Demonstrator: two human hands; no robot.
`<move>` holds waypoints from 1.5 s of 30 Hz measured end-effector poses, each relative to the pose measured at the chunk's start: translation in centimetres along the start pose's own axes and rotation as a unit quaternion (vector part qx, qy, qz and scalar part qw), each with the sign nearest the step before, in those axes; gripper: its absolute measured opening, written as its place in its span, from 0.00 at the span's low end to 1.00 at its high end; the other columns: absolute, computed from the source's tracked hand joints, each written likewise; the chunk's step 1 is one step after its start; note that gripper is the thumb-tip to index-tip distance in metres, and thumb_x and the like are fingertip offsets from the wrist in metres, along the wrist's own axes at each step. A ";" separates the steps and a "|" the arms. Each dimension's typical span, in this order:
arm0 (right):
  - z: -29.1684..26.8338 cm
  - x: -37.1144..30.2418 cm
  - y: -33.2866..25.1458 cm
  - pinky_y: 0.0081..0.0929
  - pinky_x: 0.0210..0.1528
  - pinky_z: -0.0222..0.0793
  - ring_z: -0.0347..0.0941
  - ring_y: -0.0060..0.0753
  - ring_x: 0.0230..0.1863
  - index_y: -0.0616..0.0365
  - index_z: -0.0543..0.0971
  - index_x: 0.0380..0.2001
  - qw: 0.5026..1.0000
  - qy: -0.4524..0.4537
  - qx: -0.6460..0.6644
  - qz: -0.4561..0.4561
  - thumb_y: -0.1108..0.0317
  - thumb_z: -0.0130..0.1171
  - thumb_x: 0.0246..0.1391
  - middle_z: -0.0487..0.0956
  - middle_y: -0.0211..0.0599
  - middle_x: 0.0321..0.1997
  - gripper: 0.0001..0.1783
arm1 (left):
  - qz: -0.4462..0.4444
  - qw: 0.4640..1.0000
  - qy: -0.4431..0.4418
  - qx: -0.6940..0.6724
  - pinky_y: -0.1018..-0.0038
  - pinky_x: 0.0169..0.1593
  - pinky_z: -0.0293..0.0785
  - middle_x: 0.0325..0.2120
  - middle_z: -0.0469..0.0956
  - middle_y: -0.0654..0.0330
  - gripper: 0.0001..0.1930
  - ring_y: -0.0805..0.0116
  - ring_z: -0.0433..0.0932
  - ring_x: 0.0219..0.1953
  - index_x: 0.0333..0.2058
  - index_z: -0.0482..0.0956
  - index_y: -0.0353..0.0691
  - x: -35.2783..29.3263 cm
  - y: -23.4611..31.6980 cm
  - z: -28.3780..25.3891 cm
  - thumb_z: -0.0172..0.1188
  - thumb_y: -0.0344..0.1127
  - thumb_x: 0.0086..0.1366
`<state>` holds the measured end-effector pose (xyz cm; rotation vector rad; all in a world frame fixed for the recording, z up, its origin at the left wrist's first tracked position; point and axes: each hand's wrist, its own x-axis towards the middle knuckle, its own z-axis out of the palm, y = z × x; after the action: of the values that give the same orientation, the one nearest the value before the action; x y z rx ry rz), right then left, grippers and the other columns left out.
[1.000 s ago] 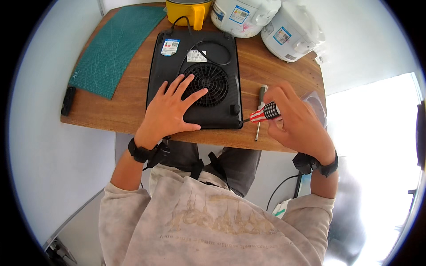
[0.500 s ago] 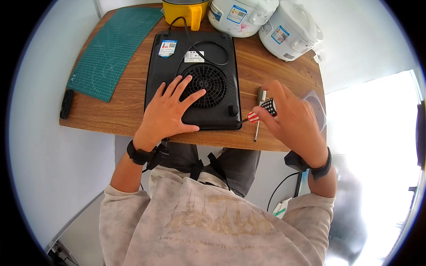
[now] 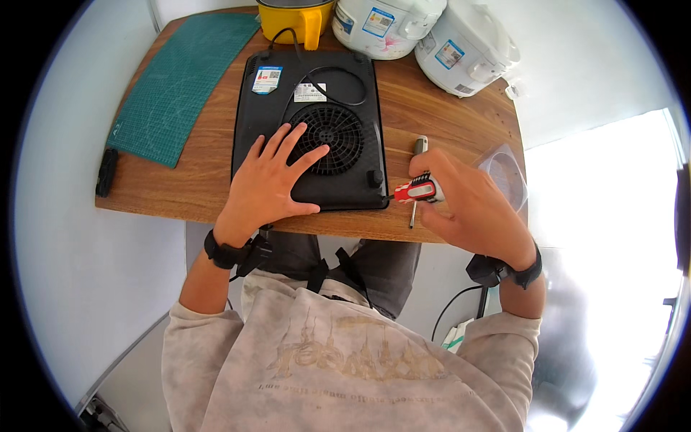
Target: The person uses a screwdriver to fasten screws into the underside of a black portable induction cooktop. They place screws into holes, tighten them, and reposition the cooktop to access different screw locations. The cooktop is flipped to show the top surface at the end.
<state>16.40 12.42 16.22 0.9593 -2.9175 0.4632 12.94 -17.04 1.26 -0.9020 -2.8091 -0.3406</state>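
Observation:
A black induction cooker (image 3: 252, 169) lies bottom side up on the table, showing its round fan grille (image 3: 326, 135) and a coiled power cord (image 3: 358, 81). My left hand (image 3: 270, 176) rests flat on it, fingers spread, the fingertips reaching the grille. In my right hand (image 3: 468, 205) is a screwdriver (image 3: 416, 190) with a red, white and black handle, gripped between thumb and fingers. Its shaft points left at the cooker's near right corner, by a small black foot (image 3: 375, 178); the tip's exact contact is too small to tell. Partly behind that hand lies a second screwdriver (image 3: 420, 145) with a grey handle.
A clear plastic container (image 3: 506, 176) sits right of my right hand. Two white rice cookers (image 3: 389, 32) (image 3: 468, 50) and a yellow pot (image 3: 288, 21) line the back. A green cutting mat (image 3: 180, 86) covers the left side, with a black tool (image 3: 106, 173) at the table's left edge.
The screwdriver's handle has turned in my right hand, now showing a red and white side instead of the starry patch. My left hand stays on the cooker. The whole view has shifted slightly.

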 end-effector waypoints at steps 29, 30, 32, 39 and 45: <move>-0.4 -0.7 -0.7 0.42 0.49 0.75 0.75 0.55 0.53 0.58 0.71 0.48 0.994 0.012 0.106 -0.001 0.75 0.64 0.56 0.73 0.49 0.57 0.18 | -0.003 1.000 -0.001 0.007 0.46 0.72 0.59 0.73 0.57 0.55 0.52 0.48 0.57 0.74 0.70 0.64 0.66 -0.1 0.1 -0.1 0.74 0.66 0.46; -0.2 -0.7 -0.7 0.41 0.50 0.75 0.75 0.55 0.54 0.58 0.71 0.49 0.994 0.023 0.104 0.028 0.75 0.64 0.56 0.73 0.49 0.57 0.19 | -0.002 1.000 0.000 0.007 0.46 0.72 0.59 0.73 0.57 0.55 0.52 0.48 0.57 0.74 0.70 0.64 0.66 -0.1 0.1 0.0 0.74 0.66 0.46; 0.4 -0.7 -0.6 0.39 0.53 0.75 0.75 0.54 0.55 0.57 0.71 0.51 0.990 0.045 0.100 0.085 0.76 0.63 0.55 0.73 0.49 0.58 0.20 | 0.000 1.000 0.002 0.005 0.45 0.72 0.59 0.73 0.57 0.55 0.52 0.48 0.57 0.74 0.70 0.64 0.66 -0.1 0.0 0.0 0.74 0.66 0.46; 1.4 -0.8 0.0 0.39 0.53 0.74 0.75 0.52 0.52 0.58 0.74 0.57 0.983 0.104 0.141 0.055 0.70 0.72 0.53 0.72 0.45 0.56 0.28 | 0.002 1.000 0.002 0.003 0.45 0.72 0.59 0.73 0.57 0.54 0.51 0.48 0.57 0.74 0.70 0.65 0.65 -0.1 0.0 -0.1 0.75 0.65 0.46; 1.7 -1.4 -0.3 0.37 0.51 0.77 0.78 0.46 0.50 0.59 0.78 0.56 0.981 0.133 0.057 0.127 0.71 0.72 0.53 0.76 0.43 0.51 0.27 | 0.004 1.000 0.004 -0.003 0.46 0.72 0.59 0.73 0.57 0.54 0.51 0.47 0.57 0.74 0.70 0.65 0.65 -0.1 0.0 0.0 0.75 0.65 0.46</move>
<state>17.79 12.56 14.52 0.4871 -2.7977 0.7159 13.05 -17.10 1.27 -0.9105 -2.7982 -0.3495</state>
